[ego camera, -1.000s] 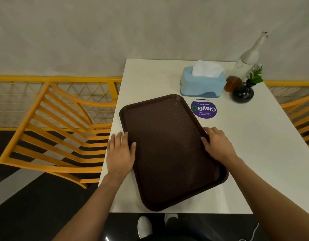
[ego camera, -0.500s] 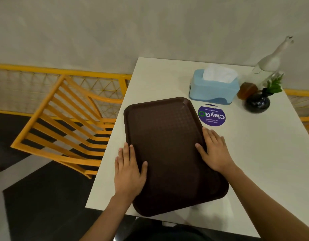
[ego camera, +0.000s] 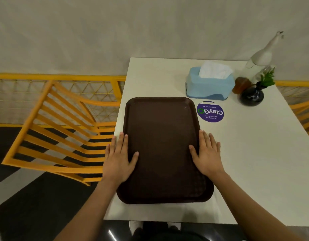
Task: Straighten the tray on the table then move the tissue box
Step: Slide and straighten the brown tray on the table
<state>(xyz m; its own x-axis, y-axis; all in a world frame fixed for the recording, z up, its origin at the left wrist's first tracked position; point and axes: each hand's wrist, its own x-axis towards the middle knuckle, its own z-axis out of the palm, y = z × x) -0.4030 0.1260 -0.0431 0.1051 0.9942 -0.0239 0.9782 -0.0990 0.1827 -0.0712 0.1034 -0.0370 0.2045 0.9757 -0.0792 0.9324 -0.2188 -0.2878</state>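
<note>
Head view: white table [ego camera: 254,153], grey wall; fingers of both hands flat on tray [ego camera: 162,145] edges

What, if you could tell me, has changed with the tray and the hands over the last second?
The brown tray has been turned from a skewed angle until its edges run roughly parallel with the table edges. The left hand and right hand remain flat on its long sides. The tissue box, sticker and vase look unmoved.

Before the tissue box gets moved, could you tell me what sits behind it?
Behind the tissue box only bare white table shows, up to the wall. The amber jar, the bottle and the dark vase stand to its right. The strip directly behind it is hidden.
</note>
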